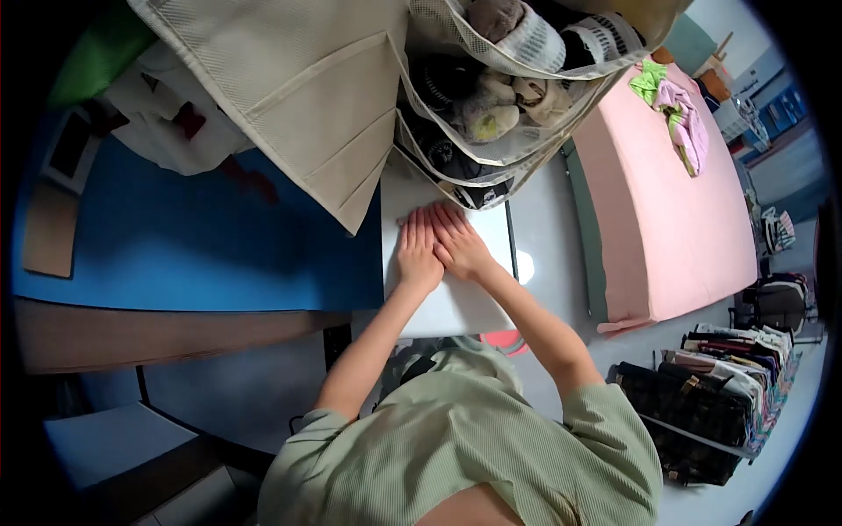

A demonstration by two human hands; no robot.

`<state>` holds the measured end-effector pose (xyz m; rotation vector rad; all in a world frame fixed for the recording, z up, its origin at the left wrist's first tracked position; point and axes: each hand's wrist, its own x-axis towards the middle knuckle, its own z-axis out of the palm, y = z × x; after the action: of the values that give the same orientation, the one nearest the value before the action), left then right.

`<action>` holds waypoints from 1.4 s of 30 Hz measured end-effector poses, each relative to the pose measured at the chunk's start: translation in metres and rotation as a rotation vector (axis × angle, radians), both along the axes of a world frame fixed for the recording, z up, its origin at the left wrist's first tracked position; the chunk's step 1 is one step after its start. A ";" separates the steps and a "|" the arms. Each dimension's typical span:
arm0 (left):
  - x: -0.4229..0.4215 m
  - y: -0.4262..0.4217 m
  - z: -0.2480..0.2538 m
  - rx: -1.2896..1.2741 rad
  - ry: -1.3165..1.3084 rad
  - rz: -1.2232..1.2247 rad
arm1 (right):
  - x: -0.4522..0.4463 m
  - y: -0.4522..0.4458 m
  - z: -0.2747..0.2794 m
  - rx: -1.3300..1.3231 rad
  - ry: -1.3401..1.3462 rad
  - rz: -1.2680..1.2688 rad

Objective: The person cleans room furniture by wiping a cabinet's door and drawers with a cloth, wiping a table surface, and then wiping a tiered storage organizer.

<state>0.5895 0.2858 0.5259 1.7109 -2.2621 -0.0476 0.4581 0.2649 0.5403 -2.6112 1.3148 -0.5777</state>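
Both hands rest side by side on a narrow white tabletop (452, 311), palms down. My left hand (419, 250) lies flat with its fingers stretched forward. Close beside it is my right hand (460, 244), also flat, its thumb touching the left hand. Neither holds anything. Just beyond the fingertips hangs a beige hanging organizer (342, 114) with mesh pockets. Rolled socks (539, 42) and other small balled items, some black and some light, fill the pockets. The organizer covers the far part of the tabletop.
A blue surface (289, 237) with a pale cloth (167, 114) on it lies to the left. To the right stands a bed with a pink sheet (684, 219), clothing (684, 131) on top. A packed clothes rack (737, 377) is at lower right. Something red (504, 340) shows under the table.
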 end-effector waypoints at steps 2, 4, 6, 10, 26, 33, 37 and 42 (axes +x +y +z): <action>0.008 -0.010 -0.005 -0.004 -0.009 0.022 | 0.005 -0.014 0.000 -0.039 -0.034 0.044; 0.013 -0.020 -0.006 -0.017 -0.020 0.052 | 0.013 -0.024 0.002 -0.054 -0.039 0.044; 0.019 -0.029 -0.006 -0.037 -0.078 0.069 | 0.020 -0.032 -0.002 -0.045 -0.084 0.043; 0.039 -0.051 -0.011 -0.002 -0.175 0.074 | 0.039 -0.056 -0.022 -0.114 -0.058 0.026; 0.088 0.005 0.001 0.417 0.566 0.052 | 0.092 0.016 0.000 -0.264 -0.104 -0.086; 0.101 0.075 -0.044 0.391 0.689 -0.162 | 0.102 0.106 0.006 -0.097 -0.038 -0.215; 0.093 0.118 -0.037 0.586 1.309 -0.296 | 0.109 0.153 0.018 -0.036 -0.038 -0.302; 0.094 0.154 -0.041 0.476 1.189 -0.299 | 0.112 0.188 0.022 0.012 -0.063 -0.354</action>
<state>0.6836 0.4403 0.4853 0.9685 -1.5511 -1.3470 0.5696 0.4525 0.5619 -2.3413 1.7666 -0.6913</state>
